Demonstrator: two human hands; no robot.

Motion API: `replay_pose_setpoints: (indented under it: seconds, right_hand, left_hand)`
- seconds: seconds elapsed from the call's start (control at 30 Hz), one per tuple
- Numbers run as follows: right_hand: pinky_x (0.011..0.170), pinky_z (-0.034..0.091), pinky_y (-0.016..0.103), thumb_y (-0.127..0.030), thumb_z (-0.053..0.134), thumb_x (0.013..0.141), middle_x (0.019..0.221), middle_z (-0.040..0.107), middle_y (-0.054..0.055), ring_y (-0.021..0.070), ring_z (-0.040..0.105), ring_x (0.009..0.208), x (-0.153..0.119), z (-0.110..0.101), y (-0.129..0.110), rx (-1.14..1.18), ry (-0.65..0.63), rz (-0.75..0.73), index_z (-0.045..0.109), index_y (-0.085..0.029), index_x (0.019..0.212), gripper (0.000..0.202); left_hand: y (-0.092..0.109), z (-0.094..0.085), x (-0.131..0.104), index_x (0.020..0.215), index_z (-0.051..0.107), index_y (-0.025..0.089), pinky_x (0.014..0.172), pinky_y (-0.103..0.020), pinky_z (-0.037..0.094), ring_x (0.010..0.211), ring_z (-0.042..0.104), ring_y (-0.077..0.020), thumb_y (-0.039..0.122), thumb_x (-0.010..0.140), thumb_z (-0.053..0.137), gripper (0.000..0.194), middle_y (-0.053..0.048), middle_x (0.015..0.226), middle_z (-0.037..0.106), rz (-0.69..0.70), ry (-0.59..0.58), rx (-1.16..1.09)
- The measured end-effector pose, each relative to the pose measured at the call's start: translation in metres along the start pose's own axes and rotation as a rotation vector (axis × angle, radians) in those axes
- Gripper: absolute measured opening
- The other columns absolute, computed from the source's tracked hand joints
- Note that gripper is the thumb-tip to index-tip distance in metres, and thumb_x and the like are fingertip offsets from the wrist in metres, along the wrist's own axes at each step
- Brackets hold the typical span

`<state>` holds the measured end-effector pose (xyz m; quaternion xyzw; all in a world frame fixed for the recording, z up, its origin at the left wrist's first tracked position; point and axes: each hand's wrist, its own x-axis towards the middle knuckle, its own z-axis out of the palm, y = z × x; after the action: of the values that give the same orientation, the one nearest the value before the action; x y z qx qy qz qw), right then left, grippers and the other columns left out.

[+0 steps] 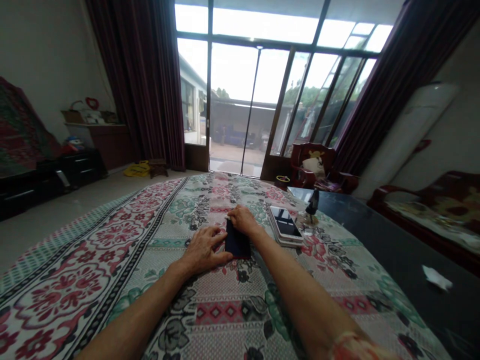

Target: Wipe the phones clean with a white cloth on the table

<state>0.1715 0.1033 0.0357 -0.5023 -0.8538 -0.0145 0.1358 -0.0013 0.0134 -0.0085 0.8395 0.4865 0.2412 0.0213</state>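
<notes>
A dark, flat rectangular slab (pixel 237 244), with the look of a phone, lies on the patterned cloth in front of me. My left hand (pixel 205 250) rests flat at its left side, fingers spread, the thumb at the slab's near left corner. Over the far end of the slab is my right hand (pixel 242 220), its fingers curled together. A tiny whitish bit shows at those fingertips, too small to name. Just right of my right hand sits a stack of devices, with a white-framed phone or tablet (pixel 285 222) on top, its screen dark.
The floral cloth (pixel 221 312) covers the table. Beyond the stack stands a small black object (pixel 312 202) on a clear base. A dark glossy tabletop (pixel 375 255) at right bears a crumpled white tissue (pixel 437 278). Wooden chairs (pixel 315 155) and glass doors are farther back.
</notes>
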Motion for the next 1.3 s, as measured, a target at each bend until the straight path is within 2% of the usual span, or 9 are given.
replay_pose_setpoints:
  seconds: [0.1, 0.23, 0.43, 0.6, 0.7, 0.83, 1.03, 1.13, 1.3]
  right_hand:
    - [0.084, 0.038, 0.027, -0.019, 0.045, 0.092, 0.095, 0.063, 0.009, 0.0185, 0.054, 0.092, -0.008, -0.001, -0.003, -0.006, -0.003, -0.01, 0.073, -0.018, 0.092, 0.028]
    - [0.084, 0.037, 0.028, -0.02, 0.045, 0.093, 0.099, 0.06, 0.008, 0.0178, 0.051, 0.093, -0.037, -0.003, -0.006, 0.033, 0.008, -0.078, 0.072, -0.02, 0.096, 0.028]
    - [0.082, 0.036, 0.029, -0.015, 0.048, 0.09, 0.097, 0.057, 0.006, 0.0165, 0.048, 0.089, -0.087, -0.011, -0.016, 0.162, 0.027, -0.214, 0.069, -0.022, 0.103, 0.025]
    - [0.081, 0.036, 0.029, -0.016, 0.049, 0.09, 0.093, 0.056, 0.005, 0.0164, 0.048, 0.088, -0.11, -0.021, -0.024, 0.183, -0.001, -0.305, 0.069, -0.021, 0.093, 0.02]
    - [0.081, 0.037, 0.029, -0.018, 0.049, 0.091, 0.092, 0.057, 0.005, 0.0165, 0.049, 0.088, -0.101, -0.017, -0.017, 0.185, 0.01, -0.282, 0.07, -0.021, 0.098, 0.023]
    - [0.085, 0.037, 0.029, -0.018, 0.048, 0.092, 0.096, 0.06, 0.007, 0.0169, 0.051, 0.092, -0.066, -0.006, -0.002, 0.151, 0.051, -0.175, 0.071, -0.02, 0.105, 0.026]
    - [0.086, 0.038, 0.027, -0.019, 0.047, 0.092, 0.096, 0.064, 0.007, 0.0174, 0.055, 0.094, -0.016, 0.002, -0.002, 0.053, -0.002, -0.074, 0.073, -0.021, 0.097, 0.027]
    - [0.086, 0.038, 0.026, -0.02, 0.047, 0.091, 0.097, 0.066, 0.007, 0.0179, 0.056, 0.095, -0.008, 0.004, 0.001, 0.054, 0.012, -0.017, 0.073, -0.022, 0.1, 0.028]
    - [0.087, 0.039, 0.026, -0.018, 0.046, 0.09, 0.101, 0.066, 0.01, 0.019, 0.057, 0.096, -0.012, 0.007, 0.02, 0.065, 0.063, 0.088, 0.072, -0.019, 0.107, 0.031]
  left_hand:
    - [0.001, -0.001, 0.0, 0.122, 0.059, 0.029, 0.101, -0.047, 0.037, 0.118, 0.047, -0.031, 0.055, 0.077, 0.062, 0.052, -0.006, 0.131, 0.053, 0.0, -0.001, -0.002]
    - [0.003, -0.004, 0.001, 0.123, 0.059, 0.028, 0.101, -0.047, 0.037, 0.118, 0.047, -0.0307, 0.055, 0.078, 0.061, 0.053, -0.007, 0.129, 0.054, 0.0, -0.02, 0.004]
    - [0.002, -0.001, 0.001, 0.132, 0.05, 0.018, 0.104, -0.047, 0.034, 0.123, 0.044, -0.0323, 0.061, 0.074, 0.063, 0.073, -0.013, 0.136, 0.05, -0.06, -0.024, 0.007]
    - [0.001, -0.001, 0.0, 0.133, 0.05, 0.026, 0.104, -0.046, 0.034, 0.123, 0.045, -0.0307, 0.061, 0.075, 0.062, 0.068, -0.008, 0.134, 0.051, -0.017, -0.009, 0.002]
    - [0.001, -0.002, 0.0, 0.128, 0.055, 0.029, 0.103, -0.047, 0.036, 0.121, 0.045, -0.0313, 0.059, 0.076, 0.062, 0.061, -0.007, 0.13, 0.053, -0.003, -0.012, 0.005]
    - [0.002, -0.002, 0.001, 0.125, 0.057, 0.031, 0.101, -0.047, 0.037, 0.118, 0.047, -0.0313, 0.056, 0.076, 0.063, 0.056, -0.006, 0.13, 0.053, -0.007, -0.013, -0.004]
    - [0.005, -0.004, 0.001, 0.122, 0.059, 0.029, 0.101, -0.048, 0.036, 0.118, 0.046, -0.0317, 0.056, 0.077, 0.061, 0.053, -0.007, 0.13, 0.053, -0.014, -0.019, 0.01]
    - [0.006, -0.005, 0.001, 0.123, 0.059, 0.028, 0.102, -0.047, 0.036, 0.118, 0.046, -0.031, 0.057, 0.078, 0.06, 0.053, -0.008, 0.129, 0.053, -0.015, -0.025, 0.022]
    - [0.006, -0.004, 0.002, 0.122, 0.059, 0.029, 0.102, -0.047, 0.036, 0.119, 0.046, -0.031, 0.056, 0.076, 0.062, 0.054, -0.007, 0.13, 0.053, -0.036, -0.023, 0.012]
